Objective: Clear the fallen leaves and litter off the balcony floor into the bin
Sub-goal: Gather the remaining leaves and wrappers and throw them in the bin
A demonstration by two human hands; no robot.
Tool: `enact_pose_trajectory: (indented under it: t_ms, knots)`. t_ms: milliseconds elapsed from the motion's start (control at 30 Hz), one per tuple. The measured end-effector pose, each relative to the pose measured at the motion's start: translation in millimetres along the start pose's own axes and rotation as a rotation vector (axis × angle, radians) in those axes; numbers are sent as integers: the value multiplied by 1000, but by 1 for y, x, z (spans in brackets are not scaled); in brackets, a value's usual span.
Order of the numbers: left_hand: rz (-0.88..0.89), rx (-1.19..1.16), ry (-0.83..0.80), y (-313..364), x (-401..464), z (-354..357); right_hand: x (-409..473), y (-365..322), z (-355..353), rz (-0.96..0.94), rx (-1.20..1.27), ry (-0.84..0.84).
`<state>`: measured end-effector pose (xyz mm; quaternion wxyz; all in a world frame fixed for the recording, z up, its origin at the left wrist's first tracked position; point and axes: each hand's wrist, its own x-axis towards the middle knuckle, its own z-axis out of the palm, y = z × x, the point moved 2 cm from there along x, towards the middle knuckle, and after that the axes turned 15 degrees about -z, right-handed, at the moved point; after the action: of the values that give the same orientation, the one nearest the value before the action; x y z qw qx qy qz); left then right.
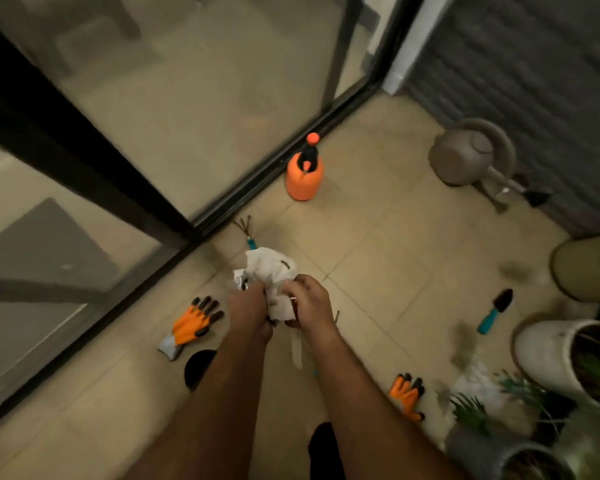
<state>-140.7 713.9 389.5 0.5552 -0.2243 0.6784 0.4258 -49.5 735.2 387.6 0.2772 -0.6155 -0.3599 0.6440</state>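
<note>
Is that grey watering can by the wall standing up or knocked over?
Knocked over. The watering can lies on its side on the floor tiles, its round body facing the camera and its spout running along the floor beside the wall.

Open tiles mid-floor (pixel 378 244). Glass door (pixel 174 109) blocks left; sprayer (pixel 304 176), watering can (pixel 468 161), pots (pixel 561 351), gloves (pixel 191 323), trowel (pixel 494 311) dot edges.

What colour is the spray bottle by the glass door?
Orange, with a black top; seen from the head view: spray bottle.

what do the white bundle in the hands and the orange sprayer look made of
White bundle: probably thin paper or plastic litter, matte, crumpled into sharp folds; blur leaves it open. Both hands grip it. Orange sprayer: likely moulded plastic, smooth, slightly glossy, uniformly coloured body.
</note>
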Motion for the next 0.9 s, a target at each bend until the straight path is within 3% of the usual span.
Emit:
enact_pose_trajectory:
  t_ms: [200, 367, 467, 667, 900]
  knots:
    - [83, 196, -32, -50, -58, 128, 18, -55, -123, -90, 147, 367]
    - [142, 451, -232, -110, -119, 237, 29, -73, -239, 6, 474, 635]
    - [161, 624, -335, -145, -148, 284, 11, -100, -293, -6, 580, 716]
    - [67, 909, -425, -174, -162, 333, 18, -106, -345, -75, 507, 756]
    - [-4, 868, -597, -134, -147, 382, 76, -153, -345, -125, 356, 788]
